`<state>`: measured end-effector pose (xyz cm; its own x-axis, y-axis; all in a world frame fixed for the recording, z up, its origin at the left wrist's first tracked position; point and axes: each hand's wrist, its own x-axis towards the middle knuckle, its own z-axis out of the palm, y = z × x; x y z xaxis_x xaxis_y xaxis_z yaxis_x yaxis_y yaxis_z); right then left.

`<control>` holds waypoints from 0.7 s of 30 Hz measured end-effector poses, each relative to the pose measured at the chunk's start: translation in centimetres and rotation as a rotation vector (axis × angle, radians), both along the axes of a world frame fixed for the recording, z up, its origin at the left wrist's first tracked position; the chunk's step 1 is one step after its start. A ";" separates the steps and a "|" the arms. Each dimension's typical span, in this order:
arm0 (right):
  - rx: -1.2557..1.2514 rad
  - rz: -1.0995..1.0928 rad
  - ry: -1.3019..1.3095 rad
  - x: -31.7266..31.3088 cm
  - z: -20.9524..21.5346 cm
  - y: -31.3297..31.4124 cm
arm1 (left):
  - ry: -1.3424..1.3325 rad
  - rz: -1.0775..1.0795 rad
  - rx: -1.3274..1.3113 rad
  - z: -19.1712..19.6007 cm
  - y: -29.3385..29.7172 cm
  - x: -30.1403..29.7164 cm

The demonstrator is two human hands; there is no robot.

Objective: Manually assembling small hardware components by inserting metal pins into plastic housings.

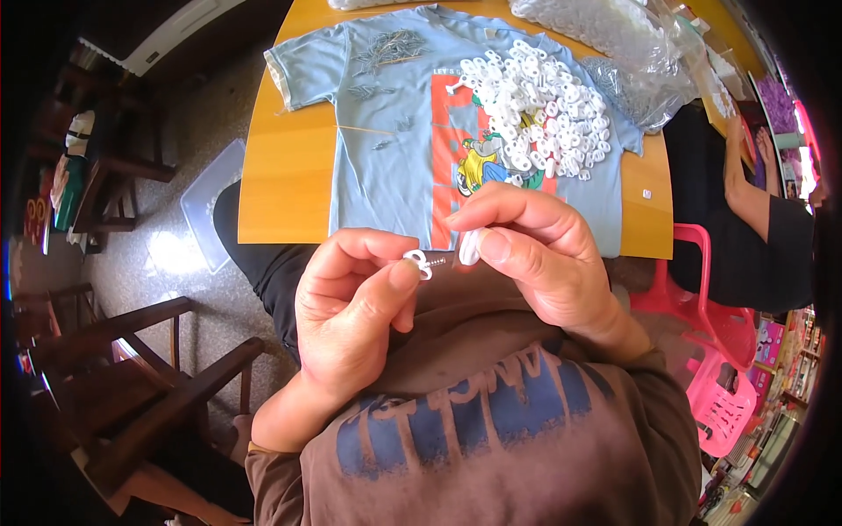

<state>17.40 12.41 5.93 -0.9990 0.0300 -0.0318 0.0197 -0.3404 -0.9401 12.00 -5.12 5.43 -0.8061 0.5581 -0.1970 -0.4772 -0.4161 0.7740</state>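
Observation:
My left hand (346,320) pinches a small white plastic piece with two loops (425,273) between thumb and fingers. A thin metal spring or screw (437,261) sticks out of it to the right. In my right hand (548,254), thumb and index finger grip a white oval plastic piece (469,249). The two pieces are close together but apart, just off the table's near edge. Beyond my hands, a pile of white plastic pieces (535,114) lies on a light blue T-shirt (377,193). Thin grey metal parts (390,51) are heaped at its upper left.
The T-shirt covers much of a yellow wooden table (281,193). Clear plastic bags (605,35) of parts fill the far right. A thin stick (364,130) lies on the shirt. Another person's arm (745,188) and pink chairs (702,298) are to the right; dark wooden chairs (167,394) stand left.

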 end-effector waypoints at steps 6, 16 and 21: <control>-0.024 0.048 0.005 0.1 0.4 -0.2 | 0.101 -0.027 -0.042 -0.3 0.0 0.1; -0.136 0.031 -0.045 0.0 1.0 -0.8 | 0.142 -0.031 -0.038 -0.2 -0.2 0.2; -0.062 0.036 -0.004 -0.1 0.8 -0.8 | 0.166 -0.029 -0.054 -0.3 -0.3 0.2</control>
